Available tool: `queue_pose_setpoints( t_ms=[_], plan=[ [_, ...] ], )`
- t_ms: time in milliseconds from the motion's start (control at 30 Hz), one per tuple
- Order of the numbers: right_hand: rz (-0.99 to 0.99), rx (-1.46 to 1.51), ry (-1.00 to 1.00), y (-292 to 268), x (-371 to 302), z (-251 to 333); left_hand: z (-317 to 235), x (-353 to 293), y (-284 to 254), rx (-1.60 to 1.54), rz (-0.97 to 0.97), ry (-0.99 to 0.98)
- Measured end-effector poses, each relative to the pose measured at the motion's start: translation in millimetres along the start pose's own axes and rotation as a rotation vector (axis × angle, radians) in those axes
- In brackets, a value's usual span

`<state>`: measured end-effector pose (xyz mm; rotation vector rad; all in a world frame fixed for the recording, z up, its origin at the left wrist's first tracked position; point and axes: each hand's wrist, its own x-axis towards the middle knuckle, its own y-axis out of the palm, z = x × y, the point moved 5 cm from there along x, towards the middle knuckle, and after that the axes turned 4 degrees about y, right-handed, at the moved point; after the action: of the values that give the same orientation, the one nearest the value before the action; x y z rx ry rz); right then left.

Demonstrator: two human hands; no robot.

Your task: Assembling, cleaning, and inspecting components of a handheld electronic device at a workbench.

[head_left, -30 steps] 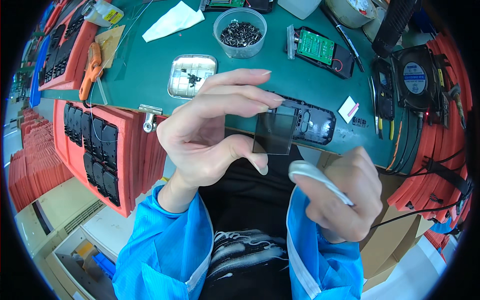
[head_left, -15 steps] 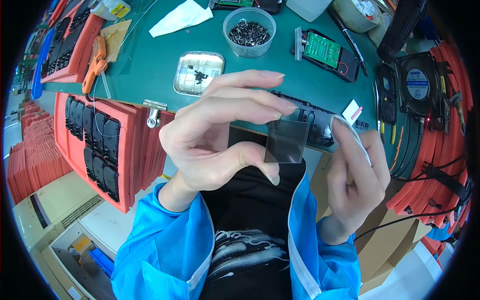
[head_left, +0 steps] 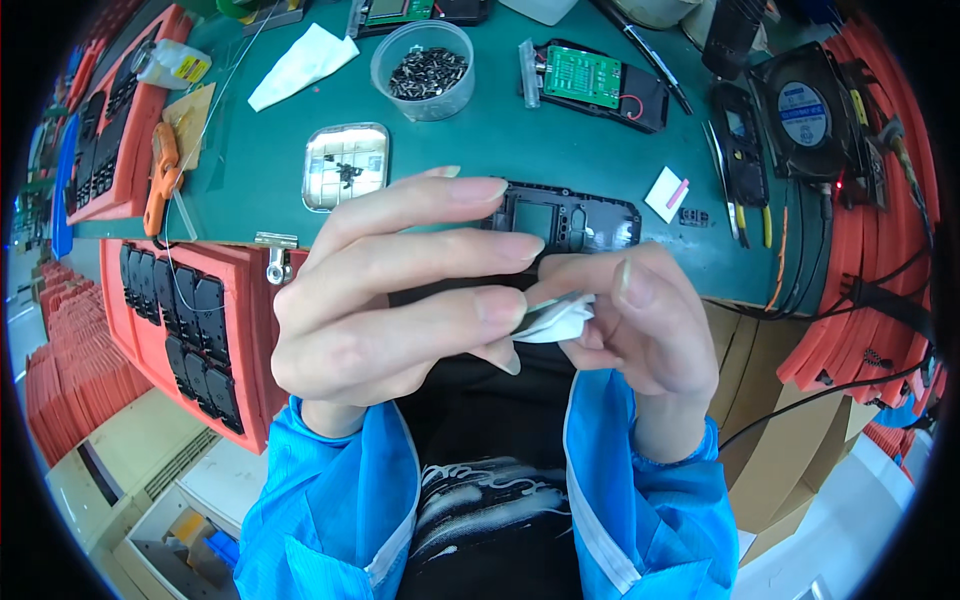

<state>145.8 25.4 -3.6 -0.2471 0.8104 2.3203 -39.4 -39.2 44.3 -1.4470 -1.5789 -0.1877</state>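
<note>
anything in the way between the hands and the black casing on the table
Nothing visible blocks the left hand or right hand from the black casing; the left hand overlaps its edge in view. A white cloth sits between the hands.

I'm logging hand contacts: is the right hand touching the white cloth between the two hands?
Touching. The head view shows the white cloth bunched against the fingers of the right hand, with no gap visible where they meet.

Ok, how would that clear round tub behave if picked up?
The clear round tub would probably feel heavy for its size: the small pieces inside look metallic. Open-topped, it could spill if tipped. It looks like plastic and may flex.
</note>
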Motion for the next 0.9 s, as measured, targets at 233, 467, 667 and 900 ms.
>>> queue_pose_setpoints(
  t_ms=[233,467,667,900],
  plan=[
    [0.08,-0.025,-0.009,-3,2,1,-10,6,4,0.057,0.069,-0.028],
    [0.09,-0.002,0.043,-4,2,1,-11,6,7,0.07,0.106,0.009],
    [-0.007,-0.045,-0.037,-1,-5,11,-6,-2,14,-0.009,-0.005,0.019],
    [-0.345,-1.025,-0.946,10,-30,34,11,-7,15,-0.302,-0.06,-0.31]
  ],
)
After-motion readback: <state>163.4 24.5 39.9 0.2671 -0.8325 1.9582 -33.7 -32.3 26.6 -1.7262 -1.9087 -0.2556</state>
